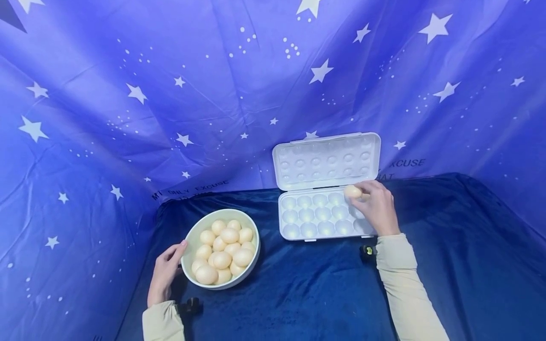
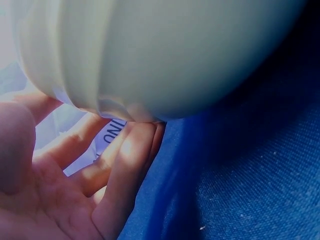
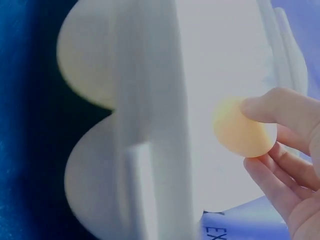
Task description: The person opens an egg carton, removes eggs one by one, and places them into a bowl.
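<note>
A round pale bowl (image 1: 195,239) heaped with several cream-coloured eggs (image 1: 222,259) stands on the left of the table. My left hand (image 1: 165,271) holds it at its left side, thumb on the rim. Fingers (image 2: 125,165) touch the bowl's outer wall (image 2: 175,55) in the left wrist view. On the right lies an open white egg carton (image 1: 315,214), its lid (image 1: 326,163) raised at the back. Over the carton's far right cups, my right hand (image 1: 377,206) pinches one egg (image 1: 352,191) between thumb and fingers. That egg (image 3: 242,127) also shows in the right wrist view.
Dark blue cloth (image 1: 290,293) covers the table. A blue curtain (image 1: 239,94) with white stars hangs behind and at the sides, close to the raised lid. The visible cups of the carton hold no eggs; the hand hides some on the right.
</note>
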Motion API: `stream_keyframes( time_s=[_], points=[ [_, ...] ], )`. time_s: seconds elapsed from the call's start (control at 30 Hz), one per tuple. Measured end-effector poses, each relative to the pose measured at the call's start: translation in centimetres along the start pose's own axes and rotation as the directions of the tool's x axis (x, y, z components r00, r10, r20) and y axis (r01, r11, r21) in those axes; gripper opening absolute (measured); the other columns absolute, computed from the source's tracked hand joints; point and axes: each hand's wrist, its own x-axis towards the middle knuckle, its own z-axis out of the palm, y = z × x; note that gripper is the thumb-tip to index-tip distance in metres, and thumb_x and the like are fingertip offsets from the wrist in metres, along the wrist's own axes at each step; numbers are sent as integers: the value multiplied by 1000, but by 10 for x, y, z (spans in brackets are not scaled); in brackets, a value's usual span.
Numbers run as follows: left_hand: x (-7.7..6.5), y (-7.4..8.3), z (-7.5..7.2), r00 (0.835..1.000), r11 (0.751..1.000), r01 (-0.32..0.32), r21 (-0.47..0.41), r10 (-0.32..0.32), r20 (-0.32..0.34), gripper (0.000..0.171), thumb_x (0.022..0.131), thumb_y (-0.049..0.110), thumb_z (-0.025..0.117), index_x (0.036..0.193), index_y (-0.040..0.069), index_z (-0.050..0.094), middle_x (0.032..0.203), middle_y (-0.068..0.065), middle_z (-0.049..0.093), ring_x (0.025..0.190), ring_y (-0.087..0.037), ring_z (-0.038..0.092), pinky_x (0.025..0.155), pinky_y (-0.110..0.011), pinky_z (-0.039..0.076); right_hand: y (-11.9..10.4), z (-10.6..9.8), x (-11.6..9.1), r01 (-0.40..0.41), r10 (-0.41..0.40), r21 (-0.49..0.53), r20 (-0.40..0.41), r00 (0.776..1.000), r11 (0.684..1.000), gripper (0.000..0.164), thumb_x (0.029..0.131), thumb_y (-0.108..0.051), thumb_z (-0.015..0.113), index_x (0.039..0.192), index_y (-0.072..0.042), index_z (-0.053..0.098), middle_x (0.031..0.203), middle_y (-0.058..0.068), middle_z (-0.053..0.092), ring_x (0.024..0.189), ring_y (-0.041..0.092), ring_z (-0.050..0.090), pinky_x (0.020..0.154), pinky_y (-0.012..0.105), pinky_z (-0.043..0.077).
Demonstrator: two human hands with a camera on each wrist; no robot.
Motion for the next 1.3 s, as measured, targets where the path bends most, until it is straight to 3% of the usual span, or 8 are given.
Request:
stream_keyframes(
  time_s=[0.47,0.9,1.3],
  points=[
    [3,-1,-3,1000,1000,0,-27,1,3,44,97,45,61,113,5,66,83,13,63,77,-4,62,69,-26,57,-29,1,6,113,-113,91,-9,994,989,32,72,0,84,103,0,74,107,18,71,100,36,65,83,49,49],
    [1,2,0,1000,1000,8,-29,-8,3,41,96,48,62,108,9,68,84,13,63,78,-4,62,70,-26,58,-85,24,9,145,-154,199,30,988,969,34,74,-6,85,106,-3,74,108,13,70,102,31,65,87,46,53],
    [1,1,0,1000,999,-2,-50,1,-4,33,97,45,62,101,13,70,82,14,64,77,-5,62,69,-28,58,-120,51,-1,175,-212,262,122,970,949,33,74,-7,85,105,-4,74,107,11,70,101,28,65,88,43,53]
  ],
)
